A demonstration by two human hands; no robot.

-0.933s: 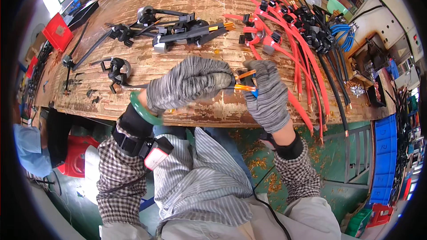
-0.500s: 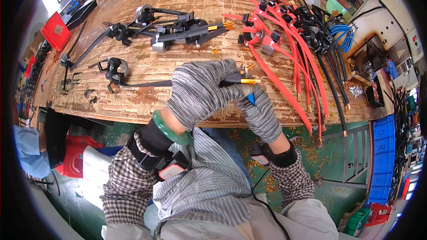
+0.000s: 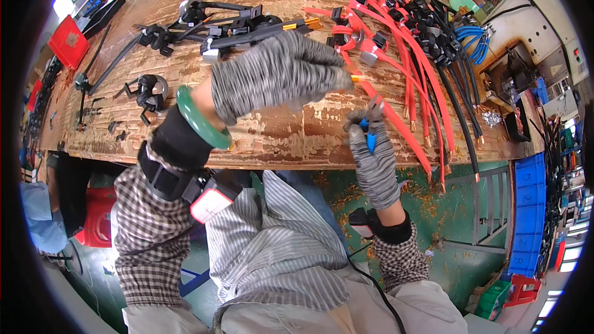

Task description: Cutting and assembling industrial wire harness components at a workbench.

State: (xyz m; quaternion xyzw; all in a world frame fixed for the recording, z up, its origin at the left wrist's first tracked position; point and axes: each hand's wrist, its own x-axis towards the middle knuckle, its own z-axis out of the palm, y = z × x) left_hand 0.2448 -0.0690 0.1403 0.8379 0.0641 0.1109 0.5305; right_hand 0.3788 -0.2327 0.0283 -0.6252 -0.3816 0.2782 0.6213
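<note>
My left hand [image 3: 281,75], in a grey knitted glove, is closed over the table, its fingers blurred by motion. A bare copper cable end [image 3: 358,78] pokes out past its fingertips; the rest of that cable is hidden by the hand. Lower and to the right, my right hand [image 3: 376,164], gloved alike, is wrapped round blue-handled pliers [image 3: 371,141], whose metal jaws point up. Beyond my left hand lie black cables [image 3: 247,38] with clips and copper ends. Red cables [image 3: 396,117] stretch just past the pliers.
Left of my forearm lies a black cable piece with a metal ring [image 3: 150,94]. Black cables [image 3: 461,117] and a blue wire coil [image 3: 473,43] sit at the right. A red bin [image 3: 68,43] stands far left. Blue crates [image 3: 529,216] are by the table's right end.
My left hand has moved up and left, away from my right hand. The right hand has shifted slightly right and lower, and its pliers now show more fully.
</note>
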